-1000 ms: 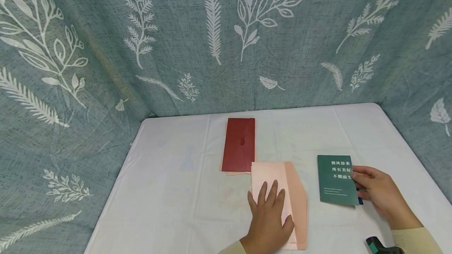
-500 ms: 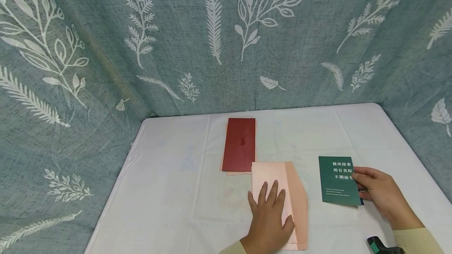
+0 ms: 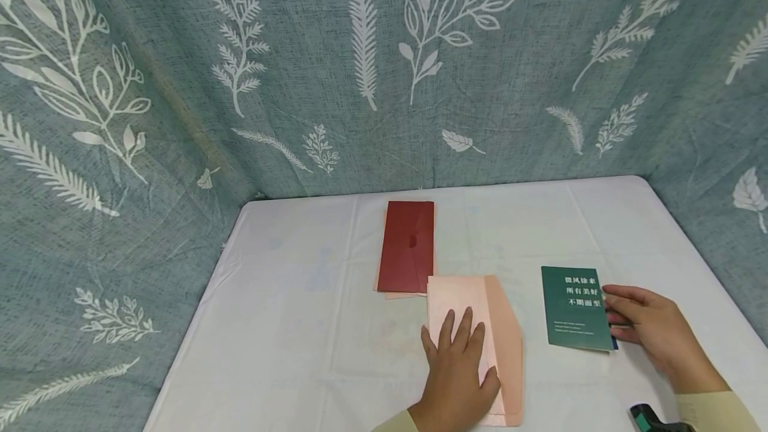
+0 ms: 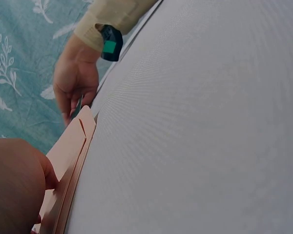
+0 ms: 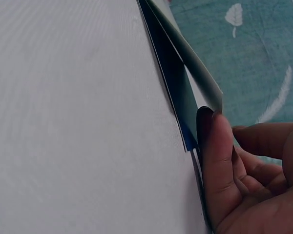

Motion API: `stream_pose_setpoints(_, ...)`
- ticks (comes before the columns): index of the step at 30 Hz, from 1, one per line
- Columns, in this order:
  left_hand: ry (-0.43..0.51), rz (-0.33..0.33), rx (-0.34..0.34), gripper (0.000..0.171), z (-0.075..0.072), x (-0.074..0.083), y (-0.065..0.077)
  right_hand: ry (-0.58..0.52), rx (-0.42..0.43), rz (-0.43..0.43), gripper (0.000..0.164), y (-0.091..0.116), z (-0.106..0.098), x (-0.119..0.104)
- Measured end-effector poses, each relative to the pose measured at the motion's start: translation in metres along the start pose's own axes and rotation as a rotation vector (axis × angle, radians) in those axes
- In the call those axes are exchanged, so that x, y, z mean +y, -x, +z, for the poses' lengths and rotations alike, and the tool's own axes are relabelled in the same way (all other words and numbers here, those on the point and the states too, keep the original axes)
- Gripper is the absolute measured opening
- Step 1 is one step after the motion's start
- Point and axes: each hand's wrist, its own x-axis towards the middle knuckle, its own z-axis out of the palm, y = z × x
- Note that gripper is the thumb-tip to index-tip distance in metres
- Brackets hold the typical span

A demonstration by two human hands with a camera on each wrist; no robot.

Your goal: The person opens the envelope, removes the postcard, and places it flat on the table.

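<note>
My left hand (image 3: 459,372) lies palm down with spread fingers on a stack of pale pink envelopes (image 3: 453,299), whose top flap points right. Under that hand in the left wrist view, the stack shows as several layered edges. At the right, my right hand (image 3: 654,329) pinches the right edge of a dark green card (image 3: 573,319) with white printed characters. Beneath the green card a blue card (image 5: 188,129) peeks out. In the right wrist view the green card's near corner is raised from the blue one, with fingers (image 5: 219,161) at that edge.
Behind the pink stack, a dark red envelope (image 3: 408,245) lies on more pink ones. White cloth covers the table (image 3: 288,299), and a leaf-patterned teal curtain (image 3: 324,72) hangs around its back and sides. A black wrist device (image 3: 654,419) sits by the right sleeve.
The green card has shifted slightly right and down, and the blue card shows less beneath it. My right fingers have slid outward along its edge. My left hand stays in place.
</note>
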Motion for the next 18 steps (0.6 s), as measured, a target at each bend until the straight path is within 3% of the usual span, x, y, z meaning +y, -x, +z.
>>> stream_pose_setpoints(18, -0.008, 0.004, 0.023, 0.060, 0.002, 0.000, -0.001, 0.003, 0.049, 0.037, 0.055, -0.002, -0.012, 0.003)
